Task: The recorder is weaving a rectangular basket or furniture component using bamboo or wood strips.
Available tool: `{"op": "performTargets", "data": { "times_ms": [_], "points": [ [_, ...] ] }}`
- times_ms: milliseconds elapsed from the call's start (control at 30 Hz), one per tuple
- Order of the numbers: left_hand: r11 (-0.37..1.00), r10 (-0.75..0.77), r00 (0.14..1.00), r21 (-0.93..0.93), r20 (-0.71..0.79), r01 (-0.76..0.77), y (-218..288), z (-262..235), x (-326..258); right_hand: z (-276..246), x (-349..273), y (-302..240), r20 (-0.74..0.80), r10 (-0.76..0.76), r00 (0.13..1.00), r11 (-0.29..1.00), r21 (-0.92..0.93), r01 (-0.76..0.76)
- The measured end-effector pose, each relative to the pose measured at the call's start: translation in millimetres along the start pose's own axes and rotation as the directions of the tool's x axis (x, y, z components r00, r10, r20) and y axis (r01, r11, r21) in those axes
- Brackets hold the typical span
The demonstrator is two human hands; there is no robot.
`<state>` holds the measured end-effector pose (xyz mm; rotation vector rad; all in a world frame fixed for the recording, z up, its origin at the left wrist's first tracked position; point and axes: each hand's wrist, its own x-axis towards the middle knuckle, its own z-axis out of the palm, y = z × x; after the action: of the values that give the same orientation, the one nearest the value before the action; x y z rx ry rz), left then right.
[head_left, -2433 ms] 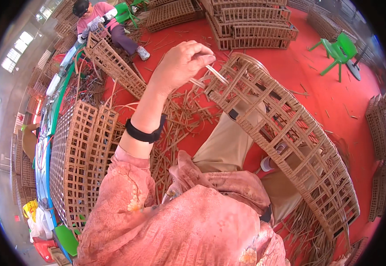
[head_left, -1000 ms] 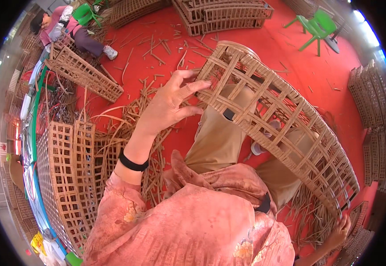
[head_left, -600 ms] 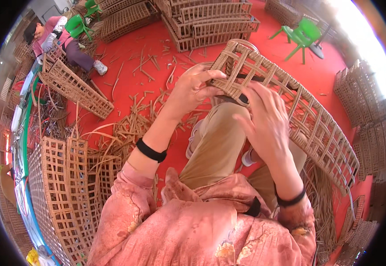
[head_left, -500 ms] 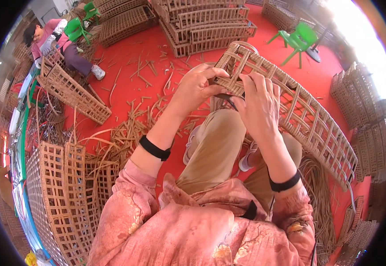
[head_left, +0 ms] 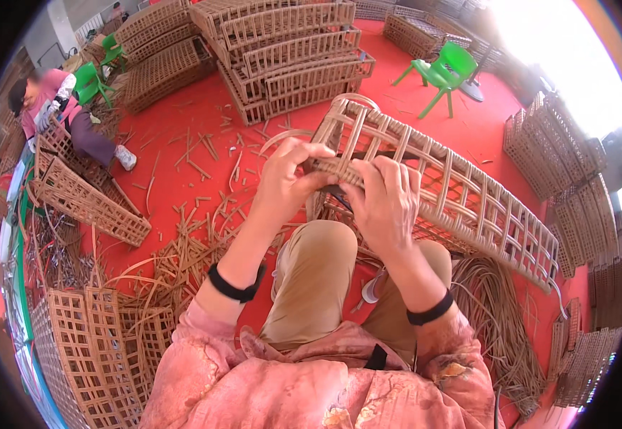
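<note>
Both hands have closed in: left hand (head_left: 289, 179) and right hand (head_left: 384, 204) grasp the wicker cage (head_left: 461, 193); keep its rim strip taut.

Bright daylight, blown-out glare upper right, fisheye-bent edges

right hand's fingers (head_left: 368, 187) hiding part of woven cage (head_left: 461, 200), distant stacks blown out by glare

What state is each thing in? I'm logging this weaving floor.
Left hand: gripping the frame's near rail.
Right hand: fingers pressed on the same rail.
Wicker frame: tilted across the knees.
Green chair: upright, unoccupied.
Loose strips: scattered on the red floor.
</note>
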<state>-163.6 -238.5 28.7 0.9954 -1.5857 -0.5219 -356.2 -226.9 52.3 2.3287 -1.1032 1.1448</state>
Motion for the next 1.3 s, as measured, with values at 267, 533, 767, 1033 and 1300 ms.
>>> {"op": "performTargets", "data": {
  "times_ms": [267,533,767,1033,1300],
  "points": [
    [0.981,-0.190,0.959,0.006,0.208,0.193,30,-19,-3,-12,1,-16,0.004,0.012,1.000,0.997,-0.070,-0.011],
    [0.932,-0.272,0.939,-0.184,0.211,0.311,28,-16,-17,-15,-1,-23,0.041,0.040,0.998,0.999,-0.024,-0.039],
    [0.984,-0.165,0.981,-0.056,0.105,0.171,40,-14,-38,-23,-9,-34,0.039,0.005,0.999,0.999,-0.041,-0.003],
    [0.914,-0.360,0.927,-0.159,0.100,0.372,71,-12,-54,-39,-24,-38,0.028,-0.034,0.999,0.999,-0.021,0.035],
    [0.937,-0.268,0.962,-0.245,-0.057,0.247,71,-2,-80,-50,-34,-33,-0.012,-0.070,0.997,0.997,0.025,0.070]
  ]
}}
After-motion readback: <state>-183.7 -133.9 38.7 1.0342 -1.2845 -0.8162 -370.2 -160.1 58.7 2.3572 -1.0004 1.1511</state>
